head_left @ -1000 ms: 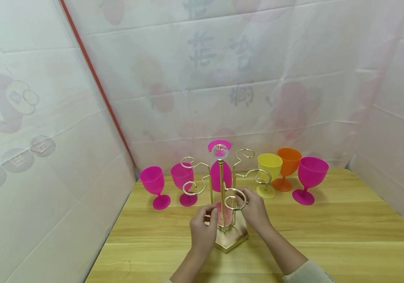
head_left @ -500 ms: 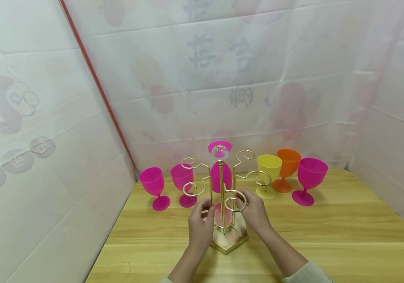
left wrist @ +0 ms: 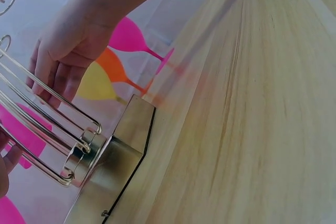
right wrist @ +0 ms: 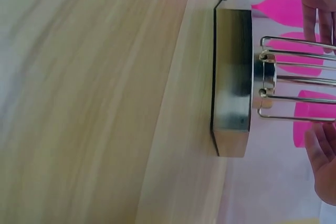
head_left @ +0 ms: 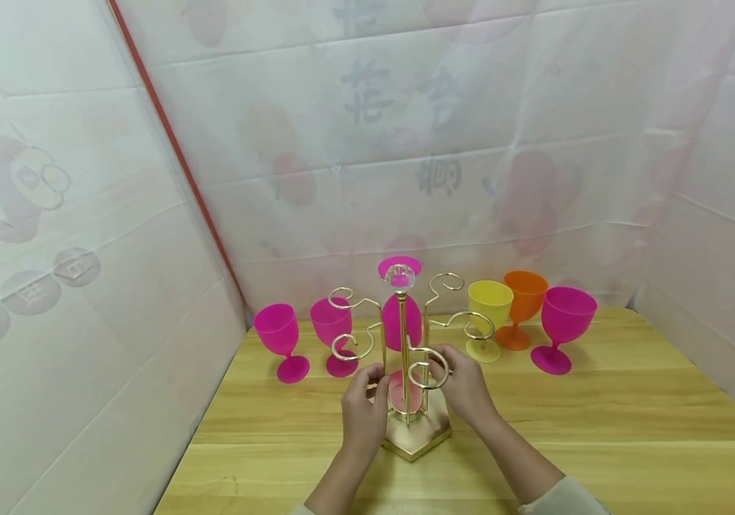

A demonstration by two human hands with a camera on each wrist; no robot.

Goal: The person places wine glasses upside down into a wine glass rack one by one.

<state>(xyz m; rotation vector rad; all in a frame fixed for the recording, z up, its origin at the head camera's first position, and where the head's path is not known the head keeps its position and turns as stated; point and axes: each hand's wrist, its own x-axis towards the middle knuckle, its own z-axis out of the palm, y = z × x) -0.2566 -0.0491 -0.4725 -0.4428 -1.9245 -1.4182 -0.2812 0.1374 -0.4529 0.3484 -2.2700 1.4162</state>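
Observation:
A gold wire cup rack (head_left: 419, 436) with a crystal knob (head_left: 401, 277) stands upright on the table, several curled hooks spreading from its rods. My left hand (head_left: 365, 411) pinches the left-hand rod near mid-height between thumb and fingers. On the other side my right hand (head_left: 464, 383) holds the right-hand rod with its fingertips, partly behind a hook. In the left wrist view, the right hand's fingers (left wrist: 63, 80) lie along the rods. The right wrist view shows the left hand's fingers (right wrist: 317, 24) behind the rods. Behind the rack stands a magenta goblet (head_left: 401, 322), partly hidden by it.
Two magenta goblets (head_left: 277, 329) (head_left: 332, 322) stand at the back left. At the back right are a yellow goblet (head_left: 491, 300), an orange goblet (head_left: 525, 297) and a larger-looking magenta goblet (head_left: 567, 318). Pale printed cloth walls (head_left: 406, 207) enclose the wooden table (head_left: 586, 429) behind and at both sides.
My left hand has shifted slightly left, its thumb moving from in front of the rack's middle to the left rod. The right hand, rack and goblets stay about where they were.

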